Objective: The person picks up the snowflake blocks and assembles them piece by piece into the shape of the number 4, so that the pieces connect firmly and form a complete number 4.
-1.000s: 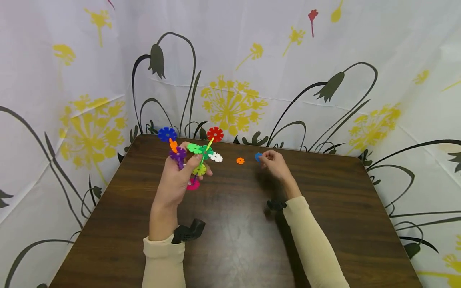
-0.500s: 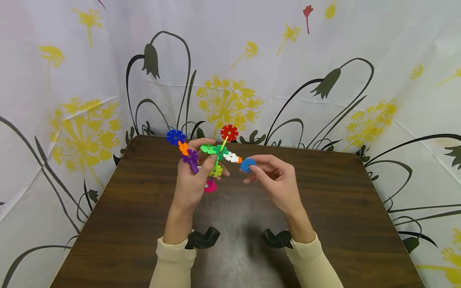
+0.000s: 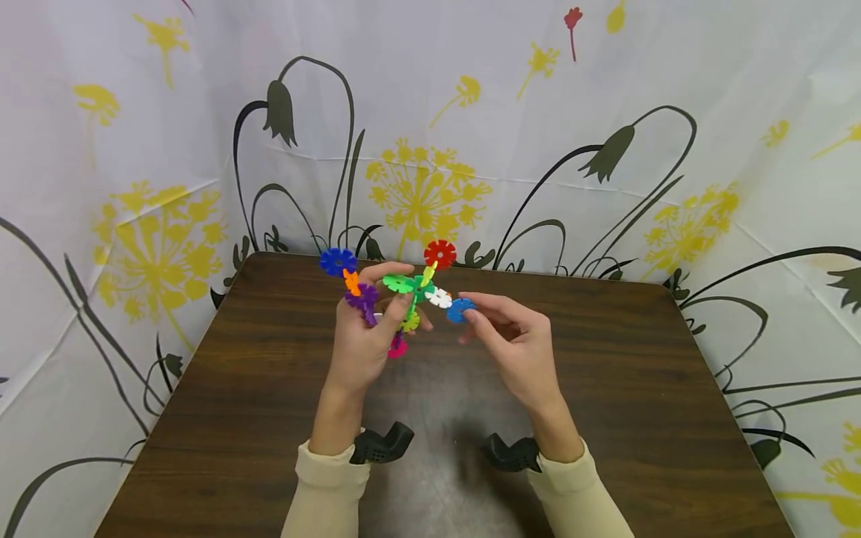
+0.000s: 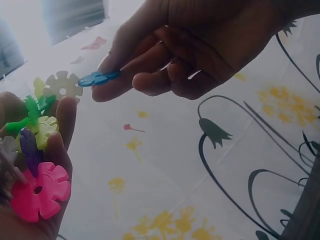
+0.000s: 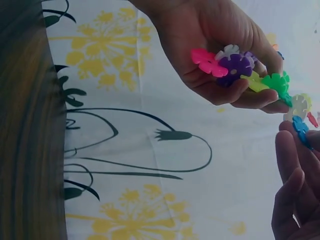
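Observation:
My left hand (image 3: 363, 336) holds up a branching build of notched plastic flower discs. It includes a dark blue disc (image 3: 338, 261), a purple one (image 3: 363, 297), green ones (image 3: 398, 283), a red one (image 3: 440, 254) and a pink one (image 4: 40, 192). A white disc (image 3: 439, 297) sticks out of the build toward the right. Between thumb and fingers, my right hand (image 3: 521, 344) pinches a light blue disc (image 3: 460, 310). In the left wrist view the light blue disc (image 4: 98, 78) meets the edge of the white disc (image 4: 63, 86), tilted across it.
Below the hands lies a dark brown wooden table (image 3: 269, 418). A white curtain (image 3: 511, 134) printed with flowers hangs along its back and sides. Black wrist cameras (image 3: 383, 444) jut inward from both cuffs. The orange disc on the table is almost wholly hidden behind the white one.
My right hand has brought the light blue disc left and toward me, up to the white disc. My left hand has shifted right with the build.

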The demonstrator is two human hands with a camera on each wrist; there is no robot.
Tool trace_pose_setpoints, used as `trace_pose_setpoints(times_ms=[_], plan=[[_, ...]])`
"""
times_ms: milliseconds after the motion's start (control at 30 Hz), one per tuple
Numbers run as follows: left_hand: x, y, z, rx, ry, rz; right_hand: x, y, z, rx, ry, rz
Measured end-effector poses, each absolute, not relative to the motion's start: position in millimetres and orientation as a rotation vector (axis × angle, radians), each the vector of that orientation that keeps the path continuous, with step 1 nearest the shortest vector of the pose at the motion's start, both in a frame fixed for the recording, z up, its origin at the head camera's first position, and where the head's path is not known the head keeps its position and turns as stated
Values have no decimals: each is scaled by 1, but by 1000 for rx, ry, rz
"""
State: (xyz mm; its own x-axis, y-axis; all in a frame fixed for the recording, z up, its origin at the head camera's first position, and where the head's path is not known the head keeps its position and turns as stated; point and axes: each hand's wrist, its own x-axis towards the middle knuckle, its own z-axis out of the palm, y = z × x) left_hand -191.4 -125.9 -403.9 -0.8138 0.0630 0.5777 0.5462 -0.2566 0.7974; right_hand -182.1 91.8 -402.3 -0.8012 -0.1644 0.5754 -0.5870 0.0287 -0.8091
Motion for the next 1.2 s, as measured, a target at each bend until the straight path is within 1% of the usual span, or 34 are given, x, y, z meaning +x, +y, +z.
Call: trace_pose_setpoints(times_ms=[367,833,1033,1200], plan=[[-192,-123,-405,-719,-1797,-2066,-178,91,-397,702,-2034,1832],[-201,-128,-404,-646,-1925,-2098,-183,77,-405,603,-1976,1920],[-208,-131,-411,-549,-1939,-2240,-199,80,-410,522,-2182,1879],[-207,-135,-413,-450,-1901,-2343,-235,90,-429,443,-2320,1909]])
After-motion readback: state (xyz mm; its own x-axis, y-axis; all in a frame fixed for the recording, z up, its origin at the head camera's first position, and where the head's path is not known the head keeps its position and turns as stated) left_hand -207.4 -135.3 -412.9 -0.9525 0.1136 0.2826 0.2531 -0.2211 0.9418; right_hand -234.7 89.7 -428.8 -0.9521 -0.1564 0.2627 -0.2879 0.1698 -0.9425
